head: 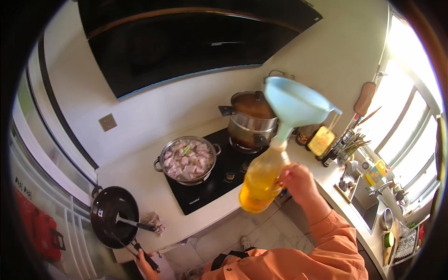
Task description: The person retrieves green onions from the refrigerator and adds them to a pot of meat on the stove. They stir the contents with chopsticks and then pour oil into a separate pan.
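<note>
My right hand [296,180] grips the handle of a clear bottle [260,178] of yellow liquid, likely cooking oil, lifted above the counter's front edge. A pale blue plastic funnel [297,101] stands in the bottle's neck, tilted to the right. At the lower left, my left hand [145,264] is around the handle of a dark wok [110,206]. A turner [134,223] with a black handle lies across the wok, its metal head inside. The rest of my left hand is cut off by the picture's lower edge.
A steel pot of raw meat chunks [190,161] and a lidded steamer pot [253,119] stand on the black gas hob [199,199]. A range hood [182,52] hangs above. On the right are utensils [353,143], a sink [367,210] and a steel bowl [386,219].
</note>
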Available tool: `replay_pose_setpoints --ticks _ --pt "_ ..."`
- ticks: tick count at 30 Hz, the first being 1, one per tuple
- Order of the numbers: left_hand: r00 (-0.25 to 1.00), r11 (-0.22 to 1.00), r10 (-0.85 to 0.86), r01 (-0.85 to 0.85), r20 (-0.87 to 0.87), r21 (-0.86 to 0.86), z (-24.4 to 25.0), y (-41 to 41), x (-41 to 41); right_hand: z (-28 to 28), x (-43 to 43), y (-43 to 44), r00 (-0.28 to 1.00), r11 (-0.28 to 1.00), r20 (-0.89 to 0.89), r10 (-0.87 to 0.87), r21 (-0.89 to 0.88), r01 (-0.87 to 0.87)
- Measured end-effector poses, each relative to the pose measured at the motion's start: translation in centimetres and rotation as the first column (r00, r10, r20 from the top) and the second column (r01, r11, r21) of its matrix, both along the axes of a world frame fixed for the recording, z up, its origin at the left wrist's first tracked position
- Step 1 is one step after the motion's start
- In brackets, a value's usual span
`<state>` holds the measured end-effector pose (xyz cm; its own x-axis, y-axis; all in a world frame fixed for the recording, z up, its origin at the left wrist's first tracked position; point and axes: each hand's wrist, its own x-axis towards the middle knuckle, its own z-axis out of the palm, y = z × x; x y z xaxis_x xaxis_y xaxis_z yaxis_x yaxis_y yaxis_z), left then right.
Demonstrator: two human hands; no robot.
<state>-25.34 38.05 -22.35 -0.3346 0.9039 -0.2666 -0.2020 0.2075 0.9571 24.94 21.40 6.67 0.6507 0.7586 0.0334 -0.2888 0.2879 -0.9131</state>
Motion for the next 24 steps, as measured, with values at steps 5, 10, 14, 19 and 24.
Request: replay_pose_setpoints --ticks 5,10,14,19,24 --pt "0.957 0.989 0.107 -0.129 -0.270 -0.068 -1.4 -1.5 -4.2 4.7 10.3 -2.6 0.968 0.964 0.018 -0.249 0.102 0.246" --pt "0.506 0.833 0.502 -0.502 -0.701 0.233 6.6 -6.4 0.4 10.3 21.8 -3.7 0.950 0.950 0.129 -0.285 0.166 0.263" --pt "0.556 0.651 0.744 -0.729 -0.371 0.214 5.5 -9.8 0.1 14.1 31.0 -1.2 0.929 0.942 0.218 -0.300 0.219 0.253" --pt "0.458 0.552 0.828 -0.764 -0.323 0.334 2.0 -12.8 3.8 18.1 40.0 3.4 0.928 0.941 0.248 -0.277 0.266 0.210" --pt "0.562 0.595 0.800 -0.701 -0.209 0.393 11.2 -13.9 18.2 18.5 47.9 8.6 0.944 0.916 0.177 -0.279 0.345 0.206"
